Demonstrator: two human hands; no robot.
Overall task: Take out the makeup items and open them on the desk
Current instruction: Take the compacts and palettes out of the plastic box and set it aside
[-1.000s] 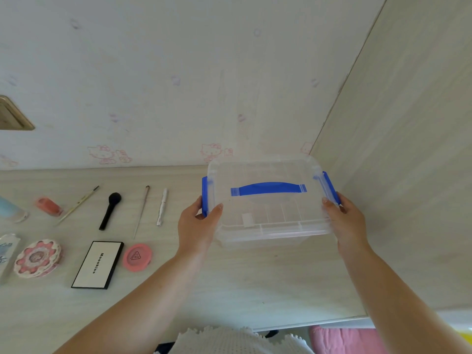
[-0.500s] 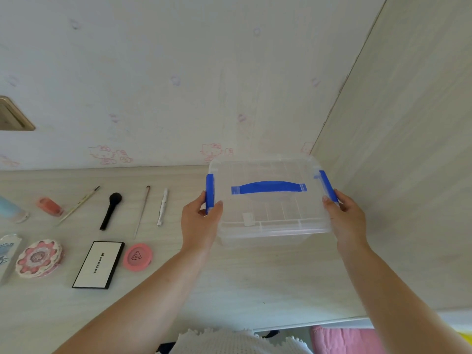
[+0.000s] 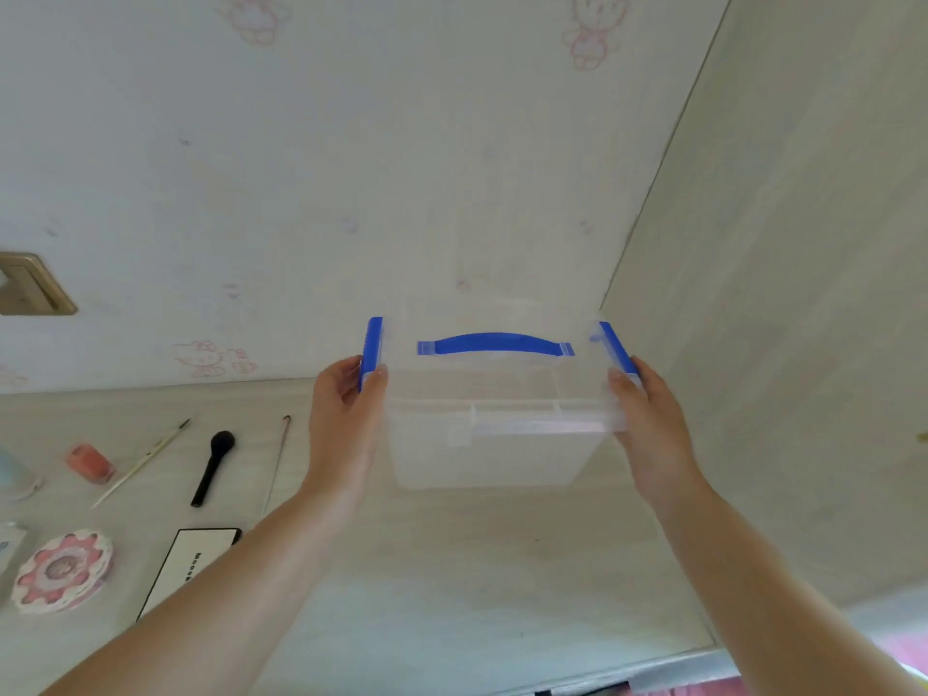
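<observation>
A clear plastic storage box (image 3: 494,444) with a blue handle (image 3: 494,342) and blue side clips is held above the desk, near the back right corner. My left hand (image 3: 346,419) grips its left side at the clip, and my right hand (image 3: 648,424) grips its right side. The lid is on and the box looks empty. Makeup items lie on the desk to the left: a black brush (image 3: 213,464), a thin pale brush (image 3: 143,462), a thin metal stick (image 3: 278,459), an orange-pink case (image 3: 90,462), a pink flower-shaped compact (image 3: 63,570) and a black-framed white palette (image 3: 188,565).
The pale wooden desk (image 3: 452,585) meets a wall with pink cartoon prints behind and a wooden panel (image 3: 803,293) on the right. A light blue item (image 3: 12,474) sits at the far left edge. The desk's front edge runs along the bottom right.
Both hands have raised the box off the desk and tilted its front side toward me. The white pen-like item and the pink round compact are now hidden behind my left arm.
</observation>
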